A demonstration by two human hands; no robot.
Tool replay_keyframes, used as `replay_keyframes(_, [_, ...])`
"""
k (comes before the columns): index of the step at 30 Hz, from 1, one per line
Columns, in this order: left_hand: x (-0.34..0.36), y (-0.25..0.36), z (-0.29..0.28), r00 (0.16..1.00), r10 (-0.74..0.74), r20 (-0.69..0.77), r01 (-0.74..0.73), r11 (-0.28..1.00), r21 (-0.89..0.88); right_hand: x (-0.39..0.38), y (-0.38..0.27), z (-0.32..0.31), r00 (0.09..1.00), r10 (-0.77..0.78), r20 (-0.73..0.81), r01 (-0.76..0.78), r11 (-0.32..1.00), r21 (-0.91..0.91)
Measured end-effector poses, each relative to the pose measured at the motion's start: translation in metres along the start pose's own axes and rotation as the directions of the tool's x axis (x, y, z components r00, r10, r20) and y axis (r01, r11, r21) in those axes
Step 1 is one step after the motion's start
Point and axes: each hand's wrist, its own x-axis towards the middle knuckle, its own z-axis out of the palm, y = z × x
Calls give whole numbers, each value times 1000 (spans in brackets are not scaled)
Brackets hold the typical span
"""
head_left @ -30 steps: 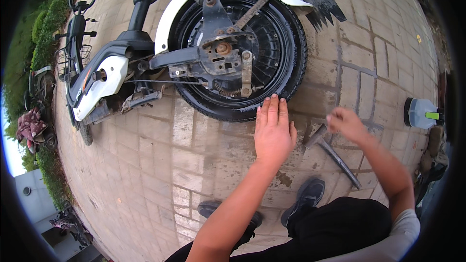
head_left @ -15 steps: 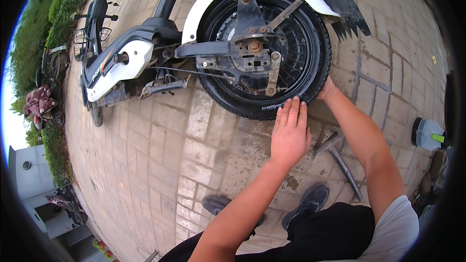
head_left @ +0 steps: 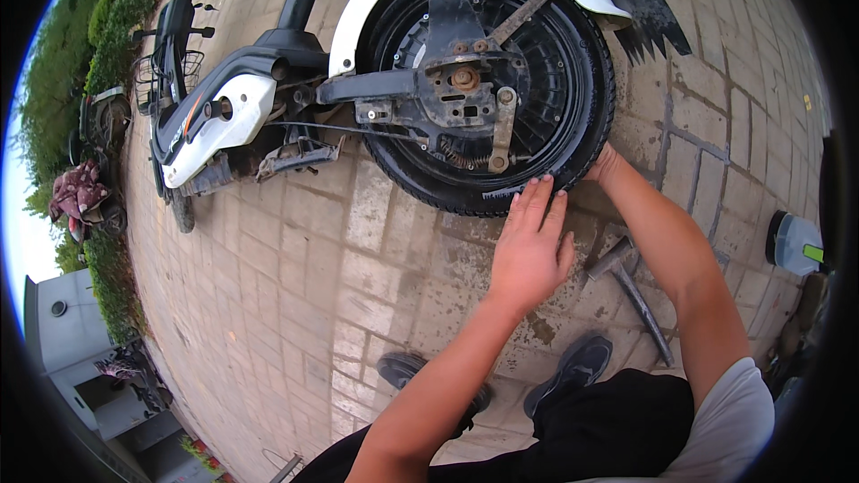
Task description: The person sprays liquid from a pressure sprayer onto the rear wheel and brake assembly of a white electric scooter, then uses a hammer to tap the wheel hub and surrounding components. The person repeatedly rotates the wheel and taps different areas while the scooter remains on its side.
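Note:
The rear wheel of a white and black electric scooter fills the upper middle, its black tyre (head_left: 429,194) wet-looking along the lower edge. My left hand (head_left: 532,246) lies with outstretched fingers, its fingertips touching the tyre's near sidewall. Behind the tyre's lower right side goes my right hand (head_left: 603,164); only its wrist and heel show, and its fingers are hidden by the wheel. A rusty axle nut (head_left: 464,80) and a brake lever arm (head_left: 504,130) sit at the hub. On the paving below my right forearm lies a hammer (head_left: 632,297).
Brick paving (head_left: 286,304) spreads all round, with damp patches under the wheel. A translucent container with a green label (head_left: 796,244) stands at the right. My shoes (head_left: 573,367) are near the hammer. Another two-wheeler (head_left: 103,125) is parked by the hedge at the far left.
The view has shifted slightly. My left hand's fingers have spread a little, and its thumb stands further from the palm. The right hand stays behind the tyre.

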Motion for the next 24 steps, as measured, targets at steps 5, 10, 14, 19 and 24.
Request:
replay_keyframes(5, [-32,-20,-33,950,-175,-259,179,984,-7,4,1,-5,1000,12,15,-11,999,-36])
replay_keyframes(10, [-4,-83,-59,309,-918,-251,447,373,-813,8,8,-8,999,45,-3,-45,998,-41])
replay_keyframes(14, [47,-116,-61,240,-935,-262,356,336,-872,9,10,-14,998,55,-35,-56,998,-39])
replay_keyframes(19, [71,-117,-49,187,-894,-407,462,446,-767,4,10,-10,993,64,-102,-64,998,9])
replay_keyframes(24, [69,-124,-47,141,-902,-407,542,415,-731,-9,-28,14,978,-81,-192,109,984,138])
